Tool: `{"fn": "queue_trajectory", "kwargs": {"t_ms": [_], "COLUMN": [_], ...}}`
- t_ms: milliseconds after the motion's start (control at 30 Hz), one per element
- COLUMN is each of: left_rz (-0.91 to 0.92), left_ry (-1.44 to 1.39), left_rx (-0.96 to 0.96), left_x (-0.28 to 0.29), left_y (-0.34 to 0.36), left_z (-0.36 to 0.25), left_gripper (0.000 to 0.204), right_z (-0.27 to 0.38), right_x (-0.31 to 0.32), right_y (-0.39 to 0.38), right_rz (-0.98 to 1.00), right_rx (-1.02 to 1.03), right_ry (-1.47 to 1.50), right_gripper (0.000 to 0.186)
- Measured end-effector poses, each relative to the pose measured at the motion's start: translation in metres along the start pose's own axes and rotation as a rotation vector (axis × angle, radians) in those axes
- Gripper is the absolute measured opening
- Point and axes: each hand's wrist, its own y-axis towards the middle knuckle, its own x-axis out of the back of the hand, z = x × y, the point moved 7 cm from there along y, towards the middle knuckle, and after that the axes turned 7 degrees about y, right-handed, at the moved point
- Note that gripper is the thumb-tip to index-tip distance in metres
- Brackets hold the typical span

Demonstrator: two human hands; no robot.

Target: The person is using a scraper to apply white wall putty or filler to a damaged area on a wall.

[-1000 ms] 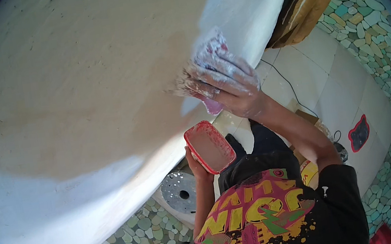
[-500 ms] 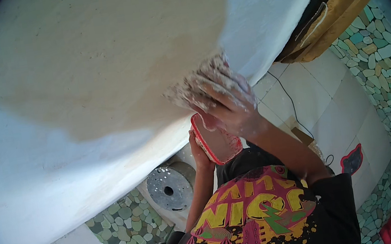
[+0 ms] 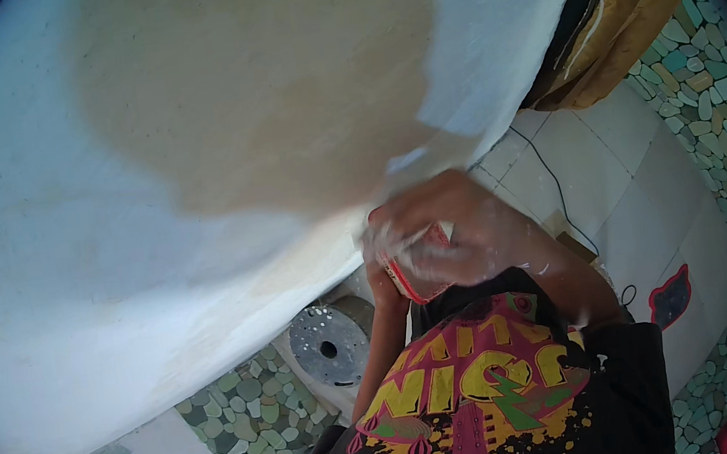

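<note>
Hiding much of the red-rimmed plastic tub (image 3: 406, 284) near the white wall (image 3: 67, 296), the blurred, white-smeared right hand (image 3: 447, 226) arches over it, finger spread and grip impossible to tell, while the partly covered left hand (image 3: 383, 284) clasps the tub's left side.

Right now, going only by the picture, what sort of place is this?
Probably a room being done up: a white wall, a pebble-patterned floor, and a red-rimmed tub partly hidden by the right hand with pale smears.
</note>
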Motion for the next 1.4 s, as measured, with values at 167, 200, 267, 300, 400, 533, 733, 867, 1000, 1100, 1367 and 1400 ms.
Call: {"fn": "queue_trajectory", "kwargs": {"t_ms": [167,200,267,300,400,533,733,867,1000,1100,1367,1400], "left_rz": [-0.065,-0.004,-0.039,-0.074,-0.003,-0.058,-0.047,-0.027,-0.035,-0.092,-0.065,-0.074], "left_ry": [0.078,0.092,0.098,0.1,0.018,0.013,0.018,0.021,0.039,0.113,0.079,0.048], "left_rx": [-0.021,-0.029,-0.042,-0.046,0.116,0.113,0.133,0.131,0.112,0.115,0.093,0.091], "left_x": [-0.045,-0.039,-0.022,-0.012,-0.034,-0.039,-0.037,-0.035,-0.029,-0.024,-0.021,-0.017], "left_y": [-0.019,-0.015,-0.015,-0.016,-0.016,-0.019,-0.019,-0.018,-0.016,-0.02,-0.028,-0.031], "left_z": [-0.025,-0.02,-0.017,-0.014,-0.012,-0.013,-0.014,-0.017,-0.02,-0.026,-0.034,-0.035], "left_gripper": [0.049,0.05,0.051,0.052,0.053,0.053,0.054,0.055,0.055,0.061,0.062,0.062], "right_z": [-0.02,-0.015,-0.015,-0.018,-0.034,-0.04,-0.038,-0.036,-0.058,-0.06,-0.108,-0.102], "right_x": [-0.005,-0.009,-0.023,-0.019,0.012,0.038,0.076,0.065,0.032,0.014,0.04,0.049], "right_y": [0.005,0.005,0.013,0.017,0.025,0.016,0.0,0.0,0.019,0.027,0.014,0.01], "right_rz": [-0.013,-0.01,0.035,0.035,0.076,0.065,-0.214,-0.351,-0.282,-0.176,0.178,0.126], "right_rx": [0.121,0.267,0.417,0.42,0.329,0.304,0.201,0.314,0.412,0.428,0.512,0.588], "right_ry": [-0.505,-0.678,-0.96,-0.958,-1.139,-1.339,-1.488,-1.329,-1.279,-1.272,-1.385,-1.468], "right_gripper": [0.025,0.027,0.048,0.048,0.046,0.049,0.057,0.058,0.055,0.05,0.051,0.051]}}
